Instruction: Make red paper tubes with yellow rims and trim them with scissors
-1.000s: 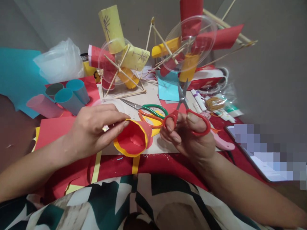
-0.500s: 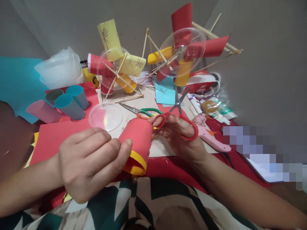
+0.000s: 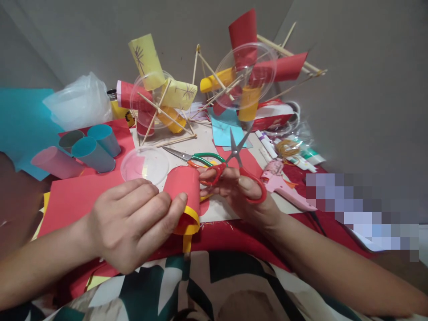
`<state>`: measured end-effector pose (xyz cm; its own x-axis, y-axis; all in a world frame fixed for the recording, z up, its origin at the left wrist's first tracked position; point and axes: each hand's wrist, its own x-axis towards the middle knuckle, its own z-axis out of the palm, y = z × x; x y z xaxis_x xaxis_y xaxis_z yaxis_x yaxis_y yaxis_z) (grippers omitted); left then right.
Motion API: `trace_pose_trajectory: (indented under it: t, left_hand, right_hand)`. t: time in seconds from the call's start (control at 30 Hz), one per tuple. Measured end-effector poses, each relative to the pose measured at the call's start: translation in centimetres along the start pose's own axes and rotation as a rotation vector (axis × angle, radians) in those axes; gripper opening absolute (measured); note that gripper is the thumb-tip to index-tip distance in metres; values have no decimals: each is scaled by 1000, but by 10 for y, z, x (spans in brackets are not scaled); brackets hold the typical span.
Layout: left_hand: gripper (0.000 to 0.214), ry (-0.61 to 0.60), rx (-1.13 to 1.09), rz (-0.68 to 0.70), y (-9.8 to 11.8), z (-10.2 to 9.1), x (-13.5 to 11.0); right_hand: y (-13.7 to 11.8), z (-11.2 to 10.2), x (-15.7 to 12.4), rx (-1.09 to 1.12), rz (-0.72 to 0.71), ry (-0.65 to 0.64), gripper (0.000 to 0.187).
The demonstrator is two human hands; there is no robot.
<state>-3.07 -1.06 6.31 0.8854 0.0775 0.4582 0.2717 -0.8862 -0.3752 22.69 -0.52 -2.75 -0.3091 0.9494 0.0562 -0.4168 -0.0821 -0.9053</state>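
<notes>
My left hand (image 3: 133,218) is closed on a red paper tube (image 3: 183,185), thumb on the outside near its lower end. A yellow paper strip (image 3: 191,219) rims that end, and a loose yellow tail hangs below it. In my right hand (image 3: 249,196) are red-handled scissors (image 3: 236,152), with finger and thumb through the loops and the blades spread apart, pointing up and away from the tube. The right fingertips reach the tube's right side. Just behind lie green-and-orange-handled scissors (image 3: 200,159) and a clear plastic lid (image 3: 145,166).
Two pinwheel-like models of sticks, clear discs and paper tubes (image 3: 245,82) stand at the back. Blue tubes (image 3: 92,154) and a pink tube (image 3: 55,161) are left. A pink glue gun (image 3: 289,194), rubber bands (image 3: 287,148) and a pixelated area are right.
The red tube has shifted slightly left and turned more upright, showing the hanging yellow tail. My right hand has moved left with the scissors. The whole view has shifted a little.
</notes>
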Motion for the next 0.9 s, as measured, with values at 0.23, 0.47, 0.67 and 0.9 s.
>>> trace_pose_trajectory:
  t: [0.23, 0.47, 0.67, 0.9]
  left_hand:
    - [16, 84, -117, -145, -3, 16, 3]
    - [29, 120, -494, -367, -14, 26, 7]
    - [61, 215, -859, -744, -13, 43, 0]
    - [85, 60, -1384, -1105, -6, 78, -19]
  right_hand:
    - [3, 6, 9, 156, 84, 32, 38]
    - [5, 2, 10, 266, 111, 21, 38]
    - [5, 1, 11, 248, 62, -51, 39]
    - [1, 0, 10, 192, 85, -15, 46]
